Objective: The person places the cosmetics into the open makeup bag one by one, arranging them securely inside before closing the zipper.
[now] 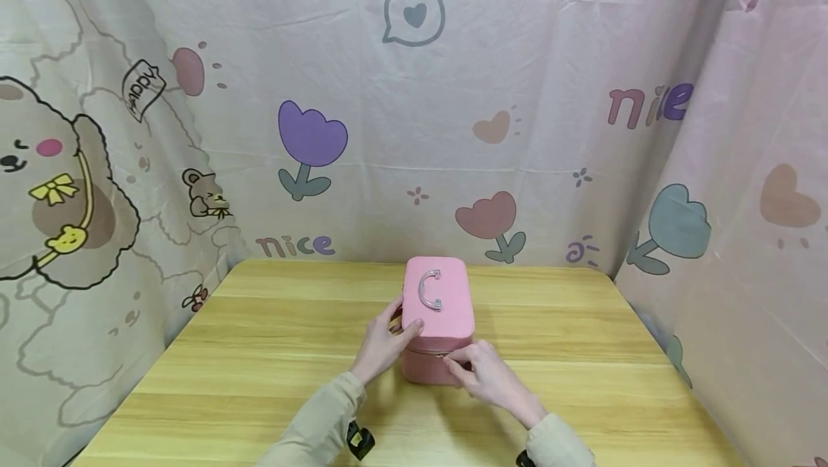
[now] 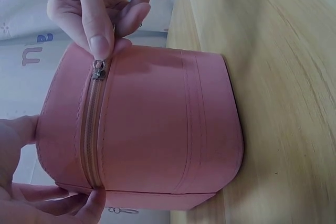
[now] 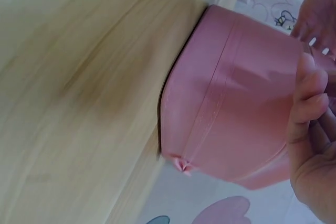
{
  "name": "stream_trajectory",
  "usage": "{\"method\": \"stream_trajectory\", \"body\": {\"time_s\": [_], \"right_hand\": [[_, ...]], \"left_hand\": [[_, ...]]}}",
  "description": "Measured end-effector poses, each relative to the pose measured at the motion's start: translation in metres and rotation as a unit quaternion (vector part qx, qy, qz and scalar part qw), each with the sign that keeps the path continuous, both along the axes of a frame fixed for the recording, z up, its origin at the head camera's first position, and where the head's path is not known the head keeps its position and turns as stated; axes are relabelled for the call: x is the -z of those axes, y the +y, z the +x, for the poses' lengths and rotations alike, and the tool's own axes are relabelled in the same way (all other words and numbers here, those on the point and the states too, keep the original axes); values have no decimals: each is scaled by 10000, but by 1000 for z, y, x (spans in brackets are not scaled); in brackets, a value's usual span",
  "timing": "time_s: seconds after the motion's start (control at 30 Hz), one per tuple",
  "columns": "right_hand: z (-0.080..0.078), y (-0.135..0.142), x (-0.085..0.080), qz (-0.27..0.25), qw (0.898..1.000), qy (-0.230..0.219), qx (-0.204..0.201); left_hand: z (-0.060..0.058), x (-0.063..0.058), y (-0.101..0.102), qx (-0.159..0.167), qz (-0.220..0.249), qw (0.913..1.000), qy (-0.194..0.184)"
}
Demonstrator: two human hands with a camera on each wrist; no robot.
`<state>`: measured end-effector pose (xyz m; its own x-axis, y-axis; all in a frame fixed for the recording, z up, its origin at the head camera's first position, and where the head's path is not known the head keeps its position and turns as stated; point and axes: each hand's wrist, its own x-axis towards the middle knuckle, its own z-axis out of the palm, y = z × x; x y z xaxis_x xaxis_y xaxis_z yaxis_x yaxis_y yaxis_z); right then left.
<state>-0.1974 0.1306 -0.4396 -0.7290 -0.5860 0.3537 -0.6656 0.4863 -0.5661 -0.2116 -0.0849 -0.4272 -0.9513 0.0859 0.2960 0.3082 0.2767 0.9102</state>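
Note:
A pink zippered case stands upright on the wooden table, a curved silver handle on its lid. My left hand holds the case at its left side, thumb over the lid's edge and fingers down the side. My right hand is at the near right corner, pinching the zipper pull. In the left wrist view the metal zipper slider sits right below the right thumb tip, and the closed zipper teeth run from it toward the left hand's fingers. The right wrist view shows the right hand's curled fingers beside the case.
The wooden table extends around the case on every side. A printed curtain hangs behind the table and along both sides. Black wrist straps show at the sleeves. A small pink tab sticks out low on the case.

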Motion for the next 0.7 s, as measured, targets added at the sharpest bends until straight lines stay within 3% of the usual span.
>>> {"method": "stream_trajectory", "body": {"time_s": [0.2, 0.4, 0.7], "right_hand": [[-4, 22, 0, -194, 9967, -782, -96], [-13, 48, 1, -436, 9853, -1646, -166], [-27, 59, 4, -619, 9820, -1681, -593]], "left_hand": [[1, -1, 1, 35, 2, 10000, -76], [1, -1, 0, 48, -23, 9999, -98], [-1, -1, -1, 86, -7, 9999, -144]]}}
